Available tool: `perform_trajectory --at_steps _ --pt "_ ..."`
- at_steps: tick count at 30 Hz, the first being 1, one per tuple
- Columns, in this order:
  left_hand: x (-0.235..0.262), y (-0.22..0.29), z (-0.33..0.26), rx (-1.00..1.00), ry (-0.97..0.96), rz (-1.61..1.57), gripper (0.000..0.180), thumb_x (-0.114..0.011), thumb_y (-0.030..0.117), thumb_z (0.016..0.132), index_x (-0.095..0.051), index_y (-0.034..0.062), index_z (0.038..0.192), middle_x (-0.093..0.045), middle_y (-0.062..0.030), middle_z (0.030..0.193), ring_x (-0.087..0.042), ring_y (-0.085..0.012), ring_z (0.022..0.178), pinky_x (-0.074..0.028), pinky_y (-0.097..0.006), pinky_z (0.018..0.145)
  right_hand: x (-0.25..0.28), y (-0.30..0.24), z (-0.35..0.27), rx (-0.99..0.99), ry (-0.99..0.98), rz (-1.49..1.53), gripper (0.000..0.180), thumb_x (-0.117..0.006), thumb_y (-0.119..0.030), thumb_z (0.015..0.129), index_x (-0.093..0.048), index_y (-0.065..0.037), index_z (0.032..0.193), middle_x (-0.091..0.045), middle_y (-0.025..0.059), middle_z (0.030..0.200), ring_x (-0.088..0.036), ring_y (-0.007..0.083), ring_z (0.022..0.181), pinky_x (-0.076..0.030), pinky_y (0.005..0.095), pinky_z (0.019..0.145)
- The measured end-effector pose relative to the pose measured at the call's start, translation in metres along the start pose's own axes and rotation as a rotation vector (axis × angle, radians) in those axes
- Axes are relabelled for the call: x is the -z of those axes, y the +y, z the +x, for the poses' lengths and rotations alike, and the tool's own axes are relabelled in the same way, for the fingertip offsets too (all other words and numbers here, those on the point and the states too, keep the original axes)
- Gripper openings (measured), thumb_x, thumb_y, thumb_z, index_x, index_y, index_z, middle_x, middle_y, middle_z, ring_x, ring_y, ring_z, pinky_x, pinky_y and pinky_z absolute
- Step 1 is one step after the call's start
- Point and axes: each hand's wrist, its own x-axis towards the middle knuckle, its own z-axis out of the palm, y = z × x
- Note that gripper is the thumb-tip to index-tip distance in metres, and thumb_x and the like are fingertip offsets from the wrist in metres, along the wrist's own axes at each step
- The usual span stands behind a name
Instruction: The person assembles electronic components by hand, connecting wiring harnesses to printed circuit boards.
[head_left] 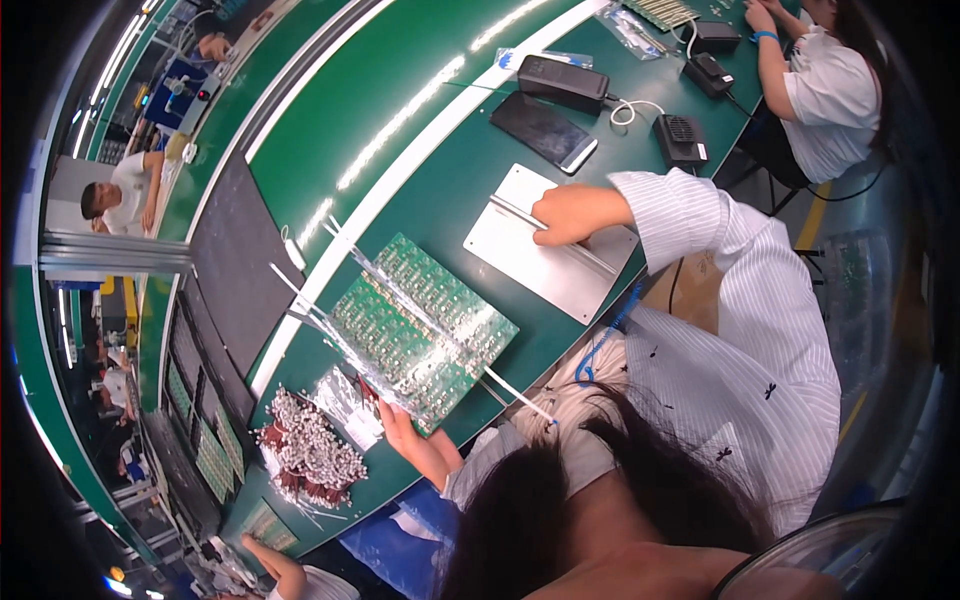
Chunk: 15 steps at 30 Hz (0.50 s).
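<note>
Circuit board gripped by left hand; right hand presses metal plate, holding nothing.

The left hand is low in the middle of the frame, fingers pinched together. The right hand reaches up, fingers curled, palm down.

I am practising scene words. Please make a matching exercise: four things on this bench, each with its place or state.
Things:
1. circuit board
2. metal plate
3. phone
4. small-parts pile

Places or states:
A. dark, lying beyond the plate
B. under the right hand
C. green, its edge held by the left hand
D. left of the left hand

Pairs: 1-C, 2-B, 3-A, 4-D
</note>
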Motion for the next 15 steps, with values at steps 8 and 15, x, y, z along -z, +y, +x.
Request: perform_trajectory --at_steps 8,15 --pt "0.003 0.016 -0.022 0.006 -0.011 0.038 0.036 -0.042 0.013 0.089 -0.034 -0.002 0.121 -0.049 -0.0134 0.109 -0.05 -0.0201 0.098 -0.041 -0.034 0.085 -0.003 -0.005 -0.024 0.149 0.128 0.132 0.034 -0.05 -0.021 0.07 -0.052 0.01 0.057 -0.052 0.0207 0.051 -0.055 0.032 0.047 -0.045 0.0404 0.051" --pt "-0.012 0.016 -0.016 0.003 -0.029 0.004 0.035 -0.042 0.013 0.089 -0.036 -0.0018 0.12 -0.051 -0.0125 0.107 -0.051 -0.0191 0.096 -0.041 -0.033 0.084 0.038 -0.001 -0.089 0.066 0.319 0.716 0.044 -0.06 -0.036 0.074 -0.046 0.001 0.052 -0.035 -0.0029 0.046 -0.031 0.0075 0.043 -0.024 0.0295 0.038"
